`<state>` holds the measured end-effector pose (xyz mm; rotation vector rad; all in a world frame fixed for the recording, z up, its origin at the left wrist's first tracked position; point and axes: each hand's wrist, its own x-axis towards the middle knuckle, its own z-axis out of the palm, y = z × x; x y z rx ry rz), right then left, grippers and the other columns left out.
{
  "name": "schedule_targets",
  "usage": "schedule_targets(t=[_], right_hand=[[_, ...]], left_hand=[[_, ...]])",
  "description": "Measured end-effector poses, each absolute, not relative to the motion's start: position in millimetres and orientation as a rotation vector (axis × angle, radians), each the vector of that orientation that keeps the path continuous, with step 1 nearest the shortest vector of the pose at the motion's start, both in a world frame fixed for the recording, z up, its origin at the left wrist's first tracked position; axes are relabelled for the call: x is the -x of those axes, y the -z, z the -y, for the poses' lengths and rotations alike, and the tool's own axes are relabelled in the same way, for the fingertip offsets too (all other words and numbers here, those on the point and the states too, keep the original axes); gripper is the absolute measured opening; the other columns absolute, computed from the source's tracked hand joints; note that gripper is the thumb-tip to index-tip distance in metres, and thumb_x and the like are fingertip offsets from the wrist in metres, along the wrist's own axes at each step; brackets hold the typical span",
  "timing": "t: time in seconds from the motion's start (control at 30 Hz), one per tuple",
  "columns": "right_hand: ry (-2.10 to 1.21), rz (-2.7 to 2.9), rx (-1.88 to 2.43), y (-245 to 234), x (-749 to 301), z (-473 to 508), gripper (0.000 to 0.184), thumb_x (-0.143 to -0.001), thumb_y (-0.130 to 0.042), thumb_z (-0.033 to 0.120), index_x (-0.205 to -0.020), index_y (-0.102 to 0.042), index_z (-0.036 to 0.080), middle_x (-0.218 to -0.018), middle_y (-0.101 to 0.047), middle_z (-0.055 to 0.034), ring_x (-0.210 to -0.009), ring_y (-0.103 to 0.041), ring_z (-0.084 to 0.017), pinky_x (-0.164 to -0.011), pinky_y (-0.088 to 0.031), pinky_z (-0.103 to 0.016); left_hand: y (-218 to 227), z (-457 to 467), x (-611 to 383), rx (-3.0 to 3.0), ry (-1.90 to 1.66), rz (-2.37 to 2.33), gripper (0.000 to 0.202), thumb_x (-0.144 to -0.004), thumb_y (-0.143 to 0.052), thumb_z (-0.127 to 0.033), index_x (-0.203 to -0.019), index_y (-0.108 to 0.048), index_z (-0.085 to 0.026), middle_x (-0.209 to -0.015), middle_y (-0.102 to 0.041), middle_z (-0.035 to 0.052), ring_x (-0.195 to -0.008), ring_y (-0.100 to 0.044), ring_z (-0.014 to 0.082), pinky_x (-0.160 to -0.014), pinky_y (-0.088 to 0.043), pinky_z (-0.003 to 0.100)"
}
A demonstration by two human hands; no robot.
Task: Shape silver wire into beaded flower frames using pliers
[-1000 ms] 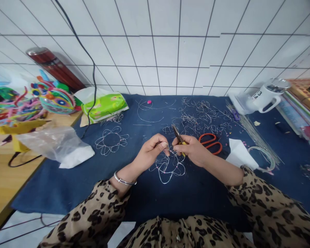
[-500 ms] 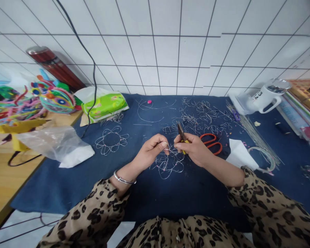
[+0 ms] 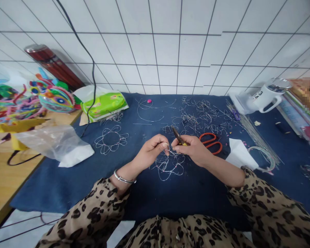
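Note:
My left hand (image 3: pixel 156 148) pinches the upper part of a looped wire piece (image 3: pixel 167 168), whose thin petal-like loops hang over the blue cloth. A few pink spots show along its wire. In my right hand (image 3: pixel 192 148) are pliers (image 3: pixel 178 135) with yellow handles, their dark jaws pointing up and to the left. The fingertips of that hand are close beside the wire, and I cannot tell whether they also grip it. Left of my hands lies a flower-shaped wire ring (image 3: pixel 111 140). Red-handled scissors (image 3: pixel 214 143) rest just beyond my right wrist.
Tangled wire scraps (image 3: pixel 196 115) lie behind my hands. To the right are straight wires (image 3: pixel 258 137), a wire coil (image 3: pixel 270 162), white paper (image 3: pixel 240 154) and a white mug (image 3: pixel 270 97). A green wipes pack (image 3: pixel 105 105), a plastic bag (image 3: pixel 59 141) and a red thermos (image 3: pixel 54 65) occupy the left.
My right hand has shifted slightly left, toward my left hand, and the pliers have tilted further left. My left hand keeps its pinch on the looped wire piece.

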<state>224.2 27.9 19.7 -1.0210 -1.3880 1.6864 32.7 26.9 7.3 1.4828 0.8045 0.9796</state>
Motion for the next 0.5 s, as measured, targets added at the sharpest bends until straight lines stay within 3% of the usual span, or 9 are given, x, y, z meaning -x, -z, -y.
schedule_targets(t=[0.3, 0.5], right_hand=[[-1.734, 1.285, 0.943, -13.1, -225.6, -29.9, 0.017, -0.072, -0.064, 0.024, -0.088, -0.063, 0.02, -0.082, -0.06, -0.0007, -0.068, -0.051, -0.01, -0.068, -0.042, -0.029], [-1.552, 1.593, 1.189, -9.0, -233.7, -37.3, 0.022, -0.079, -0.057, 0.037, -0.094, -0.061, 0.021, -0.082, -0.059, -0.0023, -0.07, -0.052, -0.014, -0.068, -0.041, -0.032]], left_hand=[[-7.9, -27.0, -29.7, -1.506, -1.015, -0.755, 0.015, -0.089, -0.051, -0.026, -0.083, -0.056, -0.013, -0.074, -0.058, 0.0026, -0.065, -0.058, 0.0124, -0.066, -0.047, 0.029], [-8.3, -28.0, -29.5, -1.528, -1.074, -0.697, 0.014, -0.089, -0.051, -0.025, -0.083, -0.056, -0.014, -0.079, -0.056, 0.0028, -0.063, -0.057, 0.0112, -0.066, -0.048, 0.029]])
